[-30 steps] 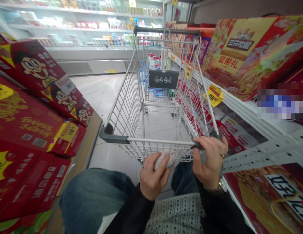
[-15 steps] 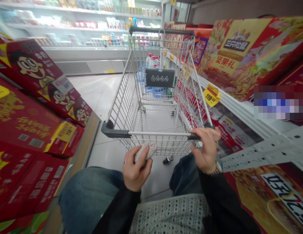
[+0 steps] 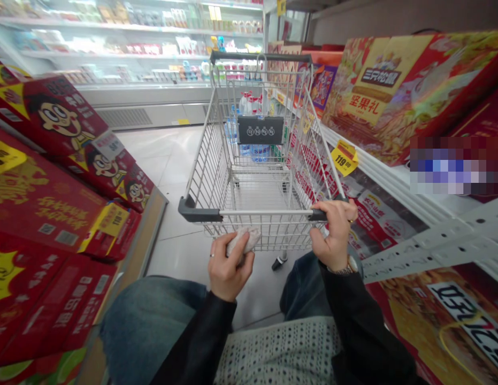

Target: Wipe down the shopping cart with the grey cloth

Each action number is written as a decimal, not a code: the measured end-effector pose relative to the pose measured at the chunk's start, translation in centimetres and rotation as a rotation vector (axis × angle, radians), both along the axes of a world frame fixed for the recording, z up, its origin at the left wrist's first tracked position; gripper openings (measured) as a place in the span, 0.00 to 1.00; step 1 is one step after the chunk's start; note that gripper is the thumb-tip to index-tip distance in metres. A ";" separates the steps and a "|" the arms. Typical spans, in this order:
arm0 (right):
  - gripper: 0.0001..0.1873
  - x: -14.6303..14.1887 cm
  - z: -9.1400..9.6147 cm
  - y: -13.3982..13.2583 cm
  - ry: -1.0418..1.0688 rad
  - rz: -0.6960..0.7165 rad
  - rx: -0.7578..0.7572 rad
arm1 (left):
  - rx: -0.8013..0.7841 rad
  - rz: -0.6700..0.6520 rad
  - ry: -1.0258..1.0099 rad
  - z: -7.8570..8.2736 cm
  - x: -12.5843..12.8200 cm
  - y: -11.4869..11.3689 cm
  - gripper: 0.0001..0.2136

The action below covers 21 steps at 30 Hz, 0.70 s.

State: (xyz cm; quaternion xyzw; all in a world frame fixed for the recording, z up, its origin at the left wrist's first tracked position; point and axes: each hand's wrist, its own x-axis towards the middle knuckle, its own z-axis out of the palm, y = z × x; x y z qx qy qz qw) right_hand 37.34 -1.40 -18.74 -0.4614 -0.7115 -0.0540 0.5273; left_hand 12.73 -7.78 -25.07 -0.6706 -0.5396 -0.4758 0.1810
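A wire shopping cart [image 3: 268, 215] stands right in front of me, its basket bare inside. My right hand [image 3: 332, 232] grips the dark corner at the right end of its near rim, fingers over the top and thumb below. In my left hand [image 3: 231, 267] is a crumpled whitish cloth or tissue [image 3: 245, 240], pinched between thumb and fingers close to the near wire panel. Whether that wad touches the wires, I cannot tell. The left dark corner piece [image 3: 200, 210] of the rim has no hand on it. A black sign [image 3: 260, 130] hangs at the cart's far end.
Stacked red cartons [image 3: 60, 117] line the left on a low wooden platform. At the right, a white shelf [image 3: 377, 184] holds gift boxes [image 3: 377, 91] close beside the cart. Bottled water [image 3: 260, 152] shows beyond the cart, and a refrigerated display [image 3: 144, 96] spans the back.
The cart's near left corner has swung slightly right. My left hand has moved a little right and up with the whitish wad. My right hand keeps its hold.
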 end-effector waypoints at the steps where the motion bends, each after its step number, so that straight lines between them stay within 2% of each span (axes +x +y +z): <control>1: 0.18 -0.2 -0.1 0.0 0.001 -0.008 0.004 | -0.017 -0.007 0.004 -0.5 -0.1 -0.1 0.20; 4: 0.18 -0.5 -0.3 -0.1 -0.001 -0.032 0.007 | -0.030 0.005 -0.004 -1.4 -0.8 -0.4 0.21; 8: 0.18 -0.8 -0.3 -0.4 -0.014 -0.040 0.036 | 0.000 0.084 -0.055 -1.3 -1.9 -0.7 0.26; 14: 0.17 -1.0 -0.5 -0.4 -0.021 -0.060 0.061 | -0.019 0.056 -0.022 -2.3 -2.4 -0.9 0.21; 21: 0.17 -0.8 -0.5 -0.4 -0.018 -0.062 0.062 | 0.022 0.121 -0.111 -0.6 -3.0 -1.0 0.25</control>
